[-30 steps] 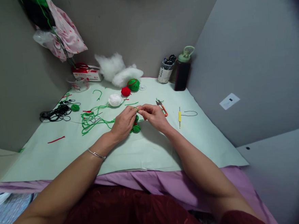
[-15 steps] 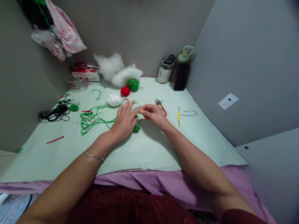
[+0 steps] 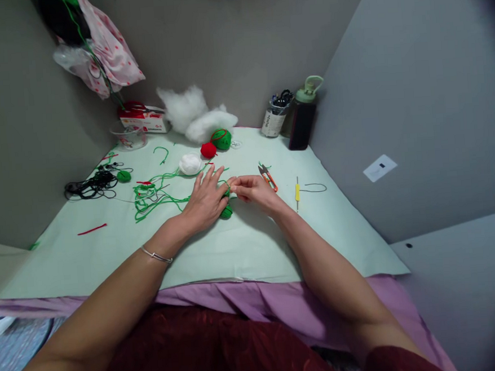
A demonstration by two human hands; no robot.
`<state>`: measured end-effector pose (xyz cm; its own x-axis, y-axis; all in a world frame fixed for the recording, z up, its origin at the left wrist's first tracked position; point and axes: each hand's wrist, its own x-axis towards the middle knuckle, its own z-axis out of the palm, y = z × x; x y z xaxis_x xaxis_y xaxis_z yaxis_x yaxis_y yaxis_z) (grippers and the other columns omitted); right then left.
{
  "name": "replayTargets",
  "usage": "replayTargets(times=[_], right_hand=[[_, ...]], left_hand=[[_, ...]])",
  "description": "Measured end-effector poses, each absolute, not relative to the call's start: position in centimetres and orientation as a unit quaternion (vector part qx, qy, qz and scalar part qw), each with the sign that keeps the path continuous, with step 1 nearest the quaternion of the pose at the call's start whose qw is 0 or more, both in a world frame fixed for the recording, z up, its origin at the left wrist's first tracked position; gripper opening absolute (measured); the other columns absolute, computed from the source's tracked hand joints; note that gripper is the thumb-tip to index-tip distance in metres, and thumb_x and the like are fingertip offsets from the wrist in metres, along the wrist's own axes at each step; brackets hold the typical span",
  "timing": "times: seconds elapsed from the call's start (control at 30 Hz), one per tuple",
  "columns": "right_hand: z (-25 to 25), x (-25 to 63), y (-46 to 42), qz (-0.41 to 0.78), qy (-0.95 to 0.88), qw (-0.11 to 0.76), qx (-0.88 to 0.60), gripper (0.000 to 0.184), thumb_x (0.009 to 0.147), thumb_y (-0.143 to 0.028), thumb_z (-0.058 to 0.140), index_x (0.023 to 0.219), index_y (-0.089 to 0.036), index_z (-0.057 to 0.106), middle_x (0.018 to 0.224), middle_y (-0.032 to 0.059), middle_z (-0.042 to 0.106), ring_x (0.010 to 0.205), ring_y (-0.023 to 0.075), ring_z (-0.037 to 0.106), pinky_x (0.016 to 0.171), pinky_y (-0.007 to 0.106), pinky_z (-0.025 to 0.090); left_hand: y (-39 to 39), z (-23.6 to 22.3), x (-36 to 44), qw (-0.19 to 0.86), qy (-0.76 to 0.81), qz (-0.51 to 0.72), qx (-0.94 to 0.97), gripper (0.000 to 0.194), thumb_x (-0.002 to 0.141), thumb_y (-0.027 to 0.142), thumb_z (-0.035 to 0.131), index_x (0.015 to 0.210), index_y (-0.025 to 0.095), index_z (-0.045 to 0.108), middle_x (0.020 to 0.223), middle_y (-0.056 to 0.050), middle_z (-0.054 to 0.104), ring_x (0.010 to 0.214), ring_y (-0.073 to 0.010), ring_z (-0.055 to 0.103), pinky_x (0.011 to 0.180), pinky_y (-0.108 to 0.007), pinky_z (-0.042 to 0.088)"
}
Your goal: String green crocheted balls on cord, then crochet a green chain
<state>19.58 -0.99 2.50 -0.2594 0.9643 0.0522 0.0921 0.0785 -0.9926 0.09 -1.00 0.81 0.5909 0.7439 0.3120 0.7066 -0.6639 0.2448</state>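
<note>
My left hand lies palm down on the mat with its fingers spread, over a small green yarn piece that shows below the thumb. Close against it, my right hand has thumb and forefinger pinched on a green yarn strand at the left thumb. Most of the green piece is hidden under the left hand. Long loose green yarn strands trail out to the left. Thread snips with orange handles rest just beyond my right hand, and a yellow-handled crochet hook lies farther right.
Behind the hands are a white yarn ball, a red ball, a green ball and fluffy stuffing. A black cord tangle lies left. A bottle and a pen cup stand against the back wall.
My right hand's pinch has dropped slightly toward the green piece by the left thumb. The left hand stays spread in the same place. The whole view has shifted a little.
</note>
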Motion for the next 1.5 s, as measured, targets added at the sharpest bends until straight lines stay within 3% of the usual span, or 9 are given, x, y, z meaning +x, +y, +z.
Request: replayTargets(times=[0.53, 0.67, 0.87, 1.03, 1.23, 1.5], right_hand=[[2.0, 19.9, -0.6, 0.539, -0.576, 0.409, -0.459, 0.034, 0.07, -0.047, 0.08, 0.069, -0.018, 0.063, 0.053, -0.0041, 0.047, 0.052, 0.0092, 0.034, 0.052, 0.026, 0.023], [2.4, 19.6, -1.0, 0.538, -0.59, 0.415, -0.436, 0.034, 0.071, -0.049, 0.079, 0.071, -0.018, 0.065, 0.056, -0.0038, 0.048, 0.054, 0.0093, 0.034, 0.053, 0.026, 0.023], [2.7, 18.9, -1.4, 0.441, -0.633, 0.446, -0.453, 0.031, 0.079, -0.049, 0.07, 0.075, -0.018, 0.065, 0.057, -0.0039, 0.05, 0.056, 0.0112, 0.04, 0.057, 0.027, 0.03], [2.4, 18.4, -1.8, 0.322, -0.67, 0.435, -0.508, 0.024, 0.086, -0.042, 0.064, 0.08, -0.019, 0.068, 0.057, -0.0037, 0.05, 0.057, 0.0123, 0.041, 0.057, 0.028, 0.029], [2.2, 17.9, -2.2, 0.243, -0.699, 0.416, -0.528, 0.018, 0.089, -0.036, 0.063, 0.082, -0.021, 0.069, 0.061, -0.0032, 0.054, 0.059, 0.0132, 0.043, 0.059, 0.028, 0.031], [2.1, 17.6, -2.3, 0.227, -0.708, 0.406, -0.531, 0.017, 0.091, -0.035, 0.062, 0.084, -0.021, 0.07, 0.063, -0.0029, 0.057, 0.06, 0.0133, 0.045, 0.062, 0.029, 0.033]], left_hand=[[-1.2, 1.2, 0.1, 0.045, 0.401, 0.176, 0.898, 0.046, 0.101, 0.021, 0.046, 0.145, 0.017, 0.055, 0.17, -0.019, 0.031, 0.161, -0.0386, 0.015, 0.128, -0.063, 0.016], [-1.0, 1.1, -0.1, 0.069, 0.394, 0.203, 0.894, 0.041, 0.101, 0.021, 0.045, 0.139, 0.016, 0.06, 0.166, -0.019, 0.039, 0.161, -0.0377, 0.018, 0.128, -0.063, 0.015], [-0.3, 1.1, -0.5, 0.18, 0.386, 0.336, 0.84, 0.026, 0.097, 0.028, 0.053, 0.114, 0.02, 0.072, 0.146, -0.012, 0.063, 0.154, -0.0328, 0.036, 0.127, -0.054, 0.026], [-0.1, 1.8, -0.5, 0.316, 0.417, 0.424, 0.74, 0.011, 0.088, 0.03, 0.065, 0.09, 0.022, 0.072, 0.132, -0.011, 0.071, 0.145, -0.0305, 0.049, 0.123, -0.049, 0.032], [0.0, 2.1, -0.4, 0.463, 0.431, 0.452, 0.629, 0.017, 0.08, 0.035, 0.074, 0.087, 0.021, 0.07, 0.133, -0.014, 0.07, 0.133, -0.0321, 0.059, 0.12, -0.049, 0.035], [0.0, 1.9, -0.3, 0.508, 0.431, 0.451, 0.594, 0.024, 0.075, 0.04, 0.077, 0.085, 0.019, 0.071, 0.133, -0.013, 0.071, 0.129, -0.0324, 0.062, 0.118, -0.046, 0.037]])
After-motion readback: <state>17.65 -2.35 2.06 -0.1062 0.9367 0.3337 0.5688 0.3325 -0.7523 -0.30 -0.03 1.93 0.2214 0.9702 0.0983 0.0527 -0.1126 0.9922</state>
